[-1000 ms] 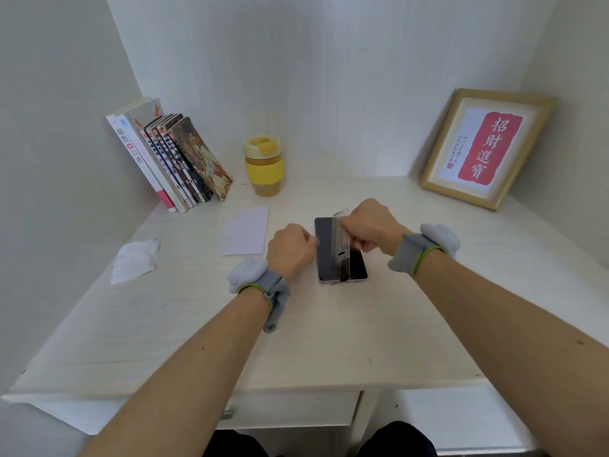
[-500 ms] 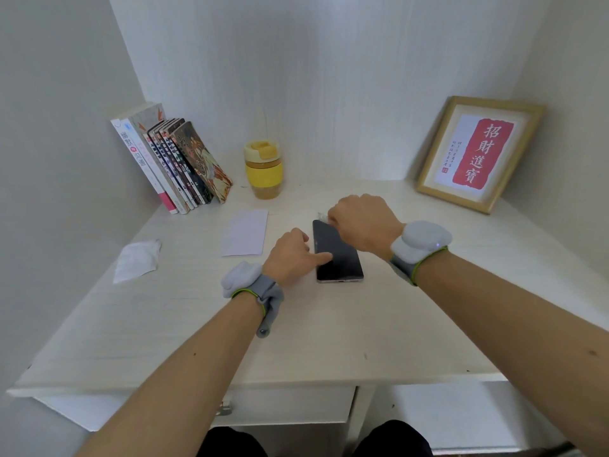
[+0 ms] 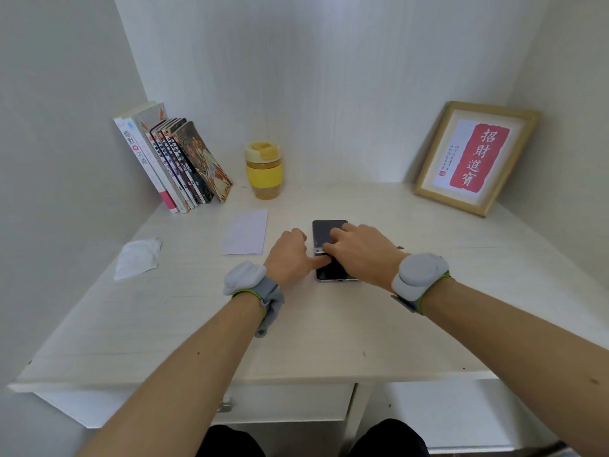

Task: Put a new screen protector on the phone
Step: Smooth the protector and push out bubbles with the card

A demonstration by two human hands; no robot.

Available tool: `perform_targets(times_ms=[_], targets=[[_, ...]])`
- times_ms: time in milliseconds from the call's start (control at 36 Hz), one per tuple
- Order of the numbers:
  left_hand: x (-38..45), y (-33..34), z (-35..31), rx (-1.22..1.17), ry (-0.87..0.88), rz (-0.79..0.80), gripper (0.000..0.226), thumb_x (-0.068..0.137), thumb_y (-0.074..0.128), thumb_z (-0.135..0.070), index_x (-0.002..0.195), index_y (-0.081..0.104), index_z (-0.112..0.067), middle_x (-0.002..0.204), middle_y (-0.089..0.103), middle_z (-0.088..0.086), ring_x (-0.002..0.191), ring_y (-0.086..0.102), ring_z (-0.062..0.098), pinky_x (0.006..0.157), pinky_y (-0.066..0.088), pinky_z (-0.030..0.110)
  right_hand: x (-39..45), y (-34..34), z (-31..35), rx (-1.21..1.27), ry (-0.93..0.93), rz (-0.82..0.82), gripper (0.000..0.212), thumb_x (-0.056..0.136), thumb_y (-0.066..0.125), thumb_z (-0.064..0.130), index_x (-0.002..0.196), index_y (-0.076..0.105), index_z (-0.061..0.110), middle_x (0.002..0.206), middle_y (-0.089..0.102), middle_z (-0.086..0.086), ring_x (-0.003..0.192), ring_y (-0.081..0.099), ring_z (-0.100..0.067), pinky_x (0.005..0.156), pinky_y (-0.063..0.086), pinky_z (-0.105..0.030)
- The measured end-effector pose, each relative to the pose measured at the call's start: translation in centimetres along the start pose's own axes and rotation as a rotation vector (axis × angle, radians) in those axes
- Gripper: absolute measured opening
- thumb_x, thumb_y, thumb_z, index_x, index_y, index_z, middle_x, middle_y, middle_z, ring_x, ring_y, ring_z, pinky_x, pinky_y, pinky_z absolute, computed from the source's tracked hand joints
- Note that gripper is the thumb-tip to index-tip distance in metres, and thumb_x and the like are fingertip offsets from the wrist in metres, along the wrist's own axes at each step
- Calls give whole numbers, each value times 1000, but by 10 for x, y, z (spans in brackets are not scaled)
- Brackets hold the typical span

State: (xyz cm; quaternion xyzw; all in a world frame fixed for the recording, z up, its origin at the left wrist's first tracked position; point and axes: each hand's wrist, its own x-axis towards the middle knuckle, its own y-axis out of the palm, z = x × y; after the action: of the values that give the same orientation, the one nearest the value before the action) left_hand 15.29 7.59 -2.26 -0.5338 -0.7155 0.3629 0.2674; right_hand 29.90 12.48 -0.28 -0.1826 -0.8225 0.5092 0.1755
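The dark phone [image 3: 328, 230] lies flat on the white desk [image 3: 296, 341], its length running away from me. My left hand [image 3: 288, 255] sits at the phone's left edge, fingers curled on the desk and thumb stretched onto the screen's lower left. Across the middle of the screen lies my right hand [image 3: 357, 252], fingers spread and touching the glass. A small pale strip [image 3: 319, 249] shows at my right thumb's tip; I cannot tell what it is. The middle of the screen is hidden by my right hand.
A white paper sheet [image 3: 245, 232] lies left of the phone, a crumpled white wipe [image 3: 136, 258] farther left. Leaning books [image 3: 174, 163] and a yellow cup [image 3: 264, 169] stand at the back, a framed red print [image 3: 474, 156] at the back right.
My right hand held a strip of film over the phone, went to its far end, and now lies flat on the screen. My left thumb has slid onto the screen.
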Motion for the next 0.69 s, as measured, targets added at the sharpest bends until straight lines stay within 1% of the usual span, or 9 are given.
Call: perform_targets(times_ms=[139,306,472,556,694], targets=[[3,-1,0,4,-10,17,73,79,73,-45,130,42,-4,120,51,10,106,53,24,87,45,32,8,-1,3,-18,40,44,25,99,43,13,119,57,13,119,50,-6,104,51,-24,65,37,-31],[3,-1,-1,9,-20,20,73,78,74,-46,128,43,-3,119,53,10,104,54,23,87,47,34,12,-2,3,-16,77,65,26,100,42,12,121,56,10,121,48,-7,108,49,-24,66,37,-29],[3,-3,-2,13,-25,17,71,76,75,-45,124,45,-3,115,55,10,97,53,22,85,47,35,2,-3,5,-24,51,49,26,99,40,9,120,54,10,120,48,-8,104,49,-24,65,37,-30],[3,-3,-3,12,-32,33,69,76,75,-45,123,46,-3,114,55,11,101,55,24,86,47,37,2,-4,5,-17,52,36,26,99,40,10,120,55,10,120,48,-7,105,49,-24,65,36,-29],[4,-5,-5,17,-41,56,70,77,75,-45,124,45,-3,117,54,11,105,54,25,90,48,38,14,2,5,-16,91,31,25,100,43,13,119,58,11,120,49,-7,107,50,-24,66,38,-29]])
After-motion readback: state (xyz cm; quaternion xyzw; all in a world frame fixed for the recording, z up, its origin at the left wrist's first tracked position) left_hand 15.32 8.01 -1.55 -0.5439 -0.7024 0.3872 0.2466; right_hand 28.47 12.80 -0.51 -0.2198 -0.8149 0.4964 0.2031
